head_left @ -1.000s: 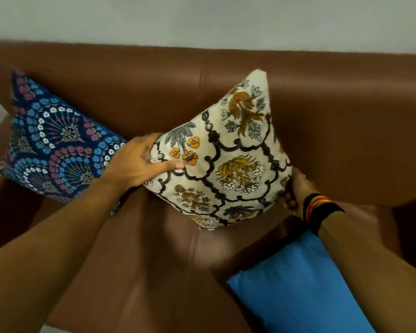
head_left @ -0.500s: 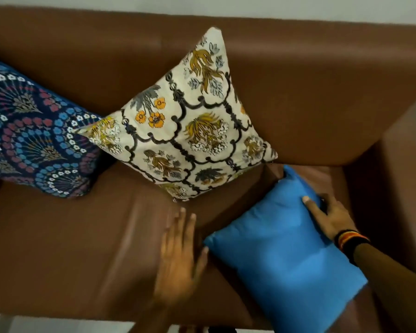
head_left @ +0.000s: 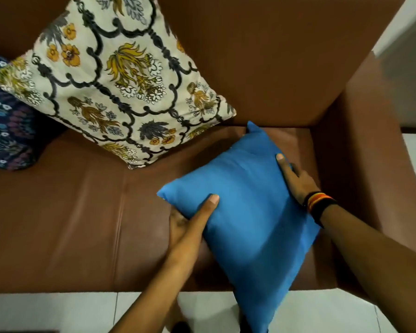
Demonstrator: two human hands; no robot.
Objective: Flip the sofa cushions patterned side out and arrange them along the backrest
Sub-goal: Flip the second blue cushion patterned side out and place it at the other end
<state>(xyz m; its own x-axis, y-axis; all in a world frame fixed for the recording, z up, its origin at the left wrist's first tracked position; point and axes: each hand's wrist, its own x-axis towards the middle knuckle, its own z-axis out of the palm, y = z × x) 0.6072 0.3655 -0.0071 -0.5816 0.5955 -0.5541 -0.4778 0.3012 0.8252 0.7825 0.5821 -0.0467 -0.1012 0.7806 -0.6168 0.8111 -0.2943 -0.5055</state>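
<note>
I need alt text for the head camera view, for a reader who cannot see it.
Both hands grip a plain blue cushion on a brown sofa, the left hand at its left edge, the right hand at its right edge. A cream floral cushion leans against the backrest, beside a dark blue patterned cushion.

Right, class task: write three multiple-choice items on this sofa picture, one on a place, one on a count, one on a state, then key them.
1. Where is the cream floral cushion?
A. on the floor
B. leaning on the backrest
C. on the armrest

2. How many cushions show?
A. two
B. three
C. four

3. How is the blue cushion held?
A. by both hands
B. by one hand
C. untouched

Key: 1 B, it stands against the backrest; 2 B, floral, blue and a dark patterned cushion; 3 A, the left hand and right hand grip its opposite edges.
</note>
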